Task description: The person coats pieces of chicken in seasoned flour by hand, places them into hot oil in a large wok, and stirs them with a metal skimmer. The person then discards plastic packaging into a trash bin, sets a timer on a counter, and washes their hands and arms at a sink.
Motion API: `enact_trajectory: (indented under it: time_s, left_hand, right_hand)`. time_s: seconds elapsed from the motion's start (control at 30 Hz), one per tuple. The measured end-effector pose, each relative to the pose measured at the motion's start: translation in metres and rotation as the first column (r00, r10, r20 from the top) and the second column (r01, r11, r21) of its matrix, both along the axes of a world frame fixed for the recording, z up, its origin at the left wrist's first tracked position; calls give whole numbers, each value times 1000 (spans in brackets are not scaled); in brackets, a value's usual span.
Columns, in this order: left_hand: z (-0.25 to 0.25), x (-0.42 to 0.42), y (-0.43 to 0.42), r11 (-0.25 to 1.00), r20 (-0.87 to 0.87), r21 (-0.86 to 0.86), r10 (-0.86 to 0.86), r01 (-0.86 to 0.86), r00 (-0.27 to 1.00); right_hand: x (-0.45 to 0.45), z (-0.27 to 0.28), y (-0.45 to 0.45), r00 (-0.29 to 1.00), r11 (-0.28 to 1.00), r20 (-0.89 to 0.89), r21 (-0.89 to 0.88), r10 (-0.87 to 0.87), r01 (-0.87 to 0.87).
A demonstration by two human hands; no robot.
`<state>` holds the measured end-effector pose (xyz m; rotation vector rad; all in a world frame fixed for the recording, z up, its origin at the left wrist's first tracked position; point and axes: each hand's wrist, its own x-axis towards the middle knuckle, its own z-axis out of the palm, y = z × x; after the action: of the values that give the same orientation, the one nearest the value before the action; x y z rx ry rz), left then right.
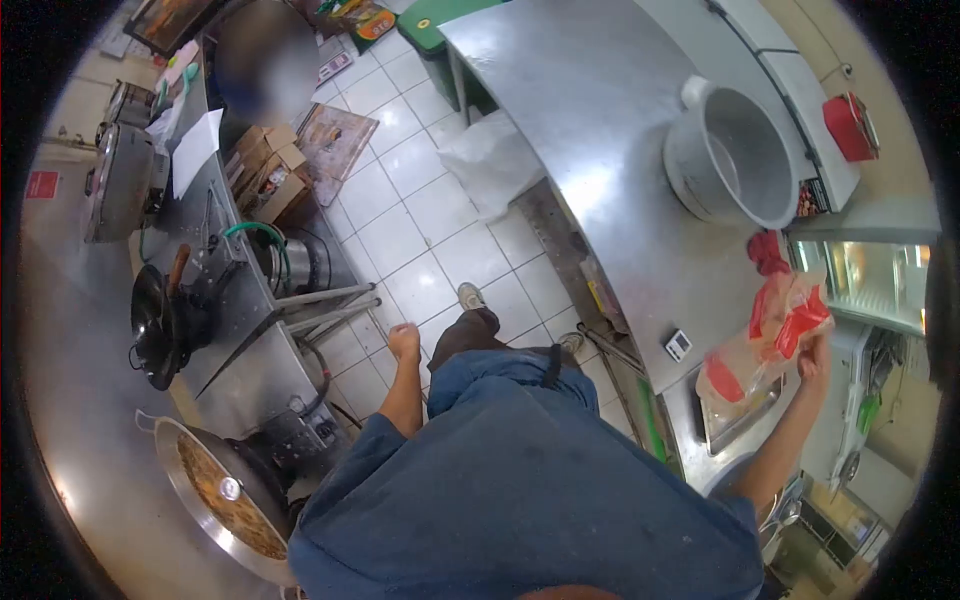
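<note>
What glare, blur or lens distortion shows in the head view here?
Head view: fisheye distortion bows the steel counter, with black corners; glare washes out a patch of that counter and smaller spots on the tiled floor; a heavy localized blur hides detail at upper left; the plastic bag in the right hand looks slightly soft.

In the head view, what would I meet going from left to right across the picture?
Red sign on the wall, dark wok, cardboard box, left hand, left shoe, right shoe, small white timer, right hand.
</note>
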<state>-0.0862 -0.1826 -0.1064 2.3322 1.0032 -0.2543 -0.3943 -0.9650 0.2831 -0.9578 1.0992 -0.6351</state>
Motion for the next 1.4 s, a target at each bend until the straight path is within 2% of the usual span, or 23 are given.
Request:
enact_trajectory:
  time_s: [0.07, 0.13, 0.17, 0.2, 0.23, 0.27, 0.33, 0.4, 0.5, 0.6, 0.7, 0.73, 0.77, 0.87, 0.93, 1.0, 1.13, 1.17, 1.2, 1.27, 1.3, 1.33, 1.4]
  left_hand:
    - [-10, 59, -1, 1000, 14, -15, -13, 14, 1000]
    - [-78, 119, 13, 941, 223, -305, -78, 146, 972]
    - [11, 150, -28, 955, 233, -257, -87, 148, 968]
    - [5, 187, -37, 925, 288, -332, -86, 183, 954]
    - [2, 226, -51, 922, 338, -316, -112, 225, 934]
    - [85, 263, -83, 906, 191, -377, -129, 194, 973]
    - [71, 339, -107, 877, 237, -404, -176, 262, 955]
    - [68, 411, -129, 814, 238, -479, -239, 328, 941]
    - [95, 499, -147, 762, 283, -479, -336, 436, 898]
    - [119, 566, -136, 728, 269, -546, -316, 415, 910]
    - [121, 613, -110, 760, 223, -541, -284, 360, 933]
    - [120, 639, -107, 748, 238, -555, -277, 364, 931]
    - [105, 667, -103, 799, 140, -506, -296, 326, 945]
    - [109, 742, -113, 747, 85, -589, -321, 307, 943]
    - [99, 803, -130, 717, 109, -604, -360, 349, 927]
    - [82, 875, -158, 702, 125, -610, -374, 369, 919]
    - [-11, 1045, -226, 620, 238, -505, -569, 601, 787]
    - [18, 1070, -251, 599, 204, -462, -646, 654, 736]
    - [-8, 1111, -278, 553, 279, -396, -688, 733, 670]
    - [-82, 1177, -308, 464, 372, -256, -762, 848, 530]
    - [-84, 1194, -326, 446, 292, -240, -814, 862, 502]
    - [-94, 1208, -337, 411, 295, -325, -812, 852, 504]
    - [-91, 1216, -352, 395, 178, -453, -838, 799, 515]
  right_hand:
    - [77, -4, 6, 989, 988, 16, 44, 148, -148]
    - [165, 9, 48, 905, 914, 179, 54, 387, -401]
    - [202, -1, 46, 914, 921, 171, 69, 367, -383]
    - [239, -11, 49, 924, 929, 169, 86, 344, -361]
    - [280, -12, 64, 910, 912, 171, 103, 377, -397]
    - [332, -5, 92, 893, 894, 183, 110, 412, -435]
    - [425, 3, 143, 860, 856, 198, 134, 471, -500]
    - [495, -17, 150, 865, 858, 178, 140, 469, -494]
    - [586, -128, 78, 794, 779, 248, 177, 555, -601]
    - [699, -91, 167, 824, 806, 205, 182, 529, -563]
    - [800, -119, 180, 693, 677, 293, 169, 659, -716]
    - [828, -129, 189, 700, 678, 299, 191, 649, -710]
    - [865, -134, 193, 703, 684, 308, 188, 641, -705]
    - [945, -140, 208, 707, 683, 341, 211, 619, -700]
    - [993, -148, 217, 728, 694, 346, 241, 592, -679]
    - [1034, -120, 243, 778, 738, 285, 256, 559, -624]
    - [1102, -119, 265, 873, 833, 268, 283, 407, -476]
    - [1116, -112, 276, 913, 861, 229, 316, 337, -398]
    - [1140, -106, 276, 942, 885, 193, 332, 274, -325]
    - [1180, -109, 285, 955, 914, 238, 321, 175, -248]
    - [1192, -117, 281, 962, 918, 245, 341, 122, -203]
    - [1202, -123, 281, 971, 921, 218, 350, 98, -171]
    - [1219, -135, 283, 983, 918, 173, 380, 54, -117]
